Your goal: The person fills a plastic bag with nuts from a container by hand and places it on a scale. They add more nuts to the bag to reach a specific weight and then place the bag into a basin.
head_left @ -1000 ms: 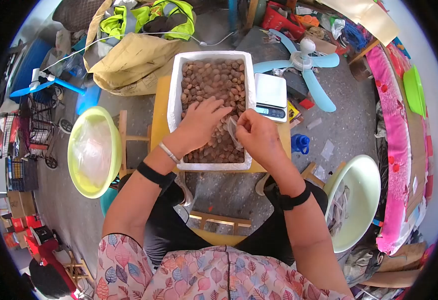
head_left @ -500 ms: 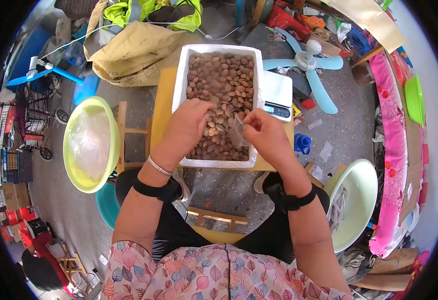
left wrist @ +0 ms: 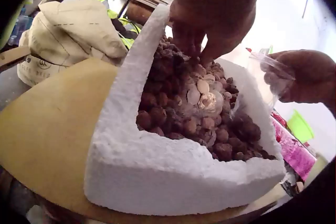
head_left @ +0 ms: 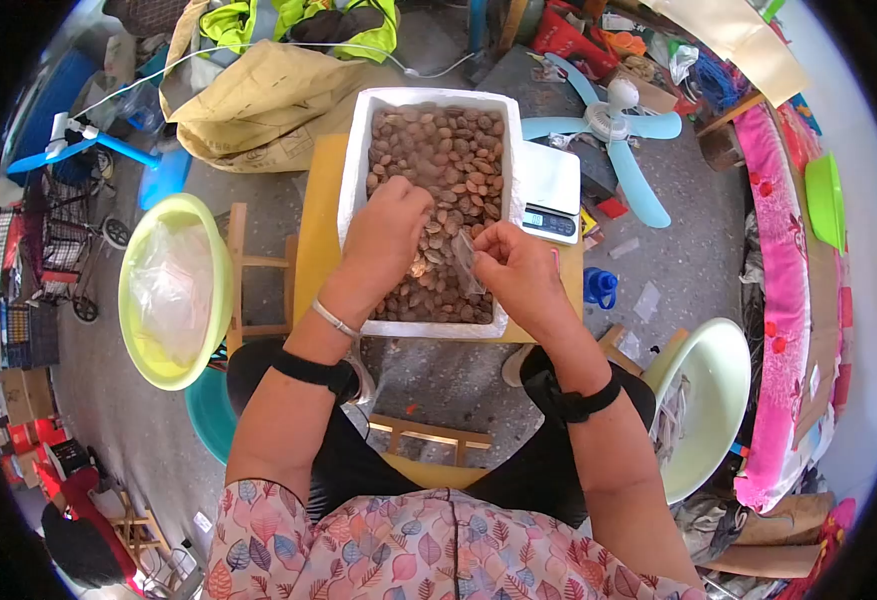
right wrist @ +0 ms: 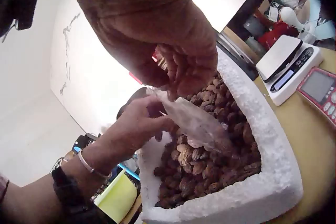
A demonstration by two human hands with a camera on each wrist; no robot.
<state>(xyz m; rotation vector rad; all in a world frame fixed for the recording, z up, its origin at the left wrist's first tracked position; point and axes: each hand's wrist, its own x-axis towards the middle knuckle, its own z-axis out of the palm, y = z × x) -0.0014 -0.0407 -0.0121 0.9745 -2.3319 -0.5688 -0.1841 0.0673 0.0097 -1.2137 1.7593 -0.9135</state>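
A white foam box (head_left: 511, 165) full of brown wrinkled nuts (head_left: 443, 135) stands on a yellow table (head_left: 320, 225). My left hand (head_left: 386, 228) reaches into the box, fingers bent down among the nuts; what its fingertips hold, I cannot tell. Some paler nuts (left wrist: 203, 87) show just below those fingers in the left wrist view. Over the box's near right side, my right hand (head_left: 520, 268) pinches the top of a small clear plastic bag (right wrist: 194, 121) between thumb and fingers. The bag hangs down against the nuts.
A digital scale (head_left: 550, 190) stands right of the box, with a red calculator (right wrist: 319, 95) near it. A yellow-green basin (head_left: 223, 290) of plastic bags is at left, a pale basin (head_left: 723, 400) at right. A blue bottle (head_left: 599, 288) and a fan (head_left: 608, 125) lie beyond the table's right side.
The left hand, earlier spread flat over the nuts, has drawn back left and bent its fingers down into them. The right hand keeps the bag in nearly the same place.
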